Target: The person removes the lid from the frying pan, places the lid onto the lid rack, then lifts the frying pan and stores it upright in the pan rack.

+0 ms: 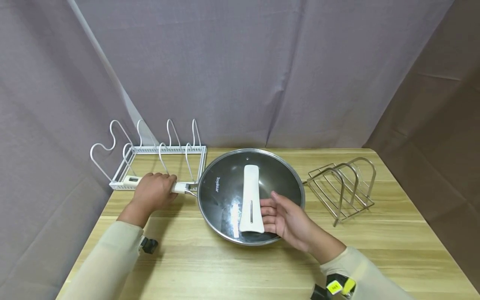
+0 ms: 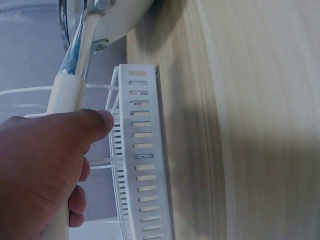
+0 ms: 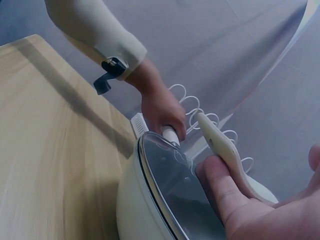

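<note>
A wok [image 3: 131,210] with a cream body sits under a glass lid [image 1: 228,166] with a metal rim. My left hand [image 1: 155,191] grips the wok's cream handle [image 2: 66,95], fingers wrapped round it. Upright on the lid stands a flat cream lid handle [image 1: 251,187] with a narrow slot. At its right side is my right hand [image 1: 288,221], fingers extended to the handle's edge and thumb held apart from it. The fingertips may reach beneath the lid handle; in the head view they are partly hidden.
Behind the left hand, a white rack [image 1: 204,160] with wire loops stands on the wooden table [image 1: 210,271]. A smaller metal wire rack [image 1: 343,189] is to the right of the wok. Grey cloth [image 1: 232,75] hangs behind the table.
</note>
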The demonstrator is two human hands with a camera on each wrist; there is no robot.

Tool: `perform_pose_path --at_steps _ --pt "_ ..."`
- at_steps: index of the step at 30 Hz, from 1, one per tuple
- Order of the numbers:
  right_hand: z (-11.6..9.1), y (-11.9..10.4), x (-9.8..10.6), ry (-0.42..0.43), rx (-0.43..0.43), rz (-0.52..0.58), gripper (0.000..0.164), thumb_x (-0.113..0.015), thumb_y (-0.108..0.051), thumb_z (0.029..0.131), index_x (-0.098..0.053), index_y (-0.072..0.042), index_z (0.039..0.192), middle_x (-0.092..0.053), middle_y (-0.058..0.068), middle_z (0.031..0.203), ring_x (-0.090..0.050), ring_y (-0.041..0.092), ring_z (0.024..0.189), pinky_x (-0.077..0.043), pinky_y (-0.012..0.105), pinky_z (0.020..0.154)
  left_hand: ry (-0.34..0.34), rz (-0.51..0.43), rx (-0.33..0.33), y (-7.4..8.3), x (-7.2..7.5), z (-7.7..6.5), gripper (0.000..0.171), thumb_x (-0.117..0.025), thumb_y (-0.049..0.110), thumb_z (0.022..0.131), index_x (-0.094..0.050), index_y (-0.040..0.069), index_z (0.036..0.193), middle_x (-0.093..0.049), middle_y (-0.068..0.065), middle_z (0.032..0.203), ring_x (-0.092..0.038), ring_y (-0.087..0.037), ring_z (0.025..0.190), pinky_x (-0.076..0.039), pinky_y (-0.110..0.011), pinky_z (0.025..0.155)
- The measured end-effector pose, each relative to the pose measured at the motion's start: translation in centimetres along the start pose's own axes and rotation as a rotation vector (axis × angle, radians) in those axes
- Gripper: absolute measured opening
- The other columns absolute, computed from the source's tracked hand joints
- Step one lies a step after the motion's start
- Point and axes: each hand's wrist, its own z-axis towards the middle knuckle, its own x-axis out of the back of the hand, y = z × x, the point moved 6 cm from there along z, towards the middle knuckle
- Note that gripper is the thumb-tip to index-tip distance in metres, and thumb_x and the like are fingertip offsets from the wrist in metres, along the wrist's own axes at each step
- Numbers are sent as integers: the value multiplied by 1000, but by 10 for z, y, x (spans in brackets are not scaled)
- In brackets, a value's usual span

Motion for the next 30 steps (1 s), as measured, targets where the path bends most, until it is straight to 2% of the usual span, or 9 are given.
perform_pose_path --at_steps 10,14,18,23,30 --pt "6 4 -2 38 -28 15 78 -28 -48 111 -19 21 146 -57 21 126 -64 24 112 -51 38 100 -1 8 4 2 -1 -3 30 -77 23 79 -48 13 74 -56 0 64 -57 -27 57 -48 -43 55" --pt "8 5 -2 47 -31 14 75 -26 -47 111 -21 20 145 -57 20 126 -65 24 111 -53 37 97 -6 -7 10 2 -1 -3 31 -77 22 77 -47 15 71 -53 2 61 -54 -26 54 -47 -43 50" --pt "10 7 -4 45 -35 33 70 -29 -44 111 -26 18 142 -59 17 122 -66 23 107 -54 37 95 -24 -15 20 1 -1 -4 32 -76 24 76 -46 16 70 -51 3 60 -53 -25 52 -45 -44 46" --pt "16 8 -8 46 -31 90 60 -35 -38 111 -30 13 142 -59 16 119 -66 23 105 -55 40 95 -23 -7 24 1 0 -4 33 -76 25 77 -46 15 72 -51 2 60 -53 -25 52 -44 -44 45" --pt "21 11 -15 4 -49 202 54 -38 -29 110 -20 6 148 -60 19 117 -69 29 102 -54 44 96 -22 6 16 3 -1 -4 32 -76 25 79 -47 14 72 -48 2 57 -51 -24 50 -45 -44 45"
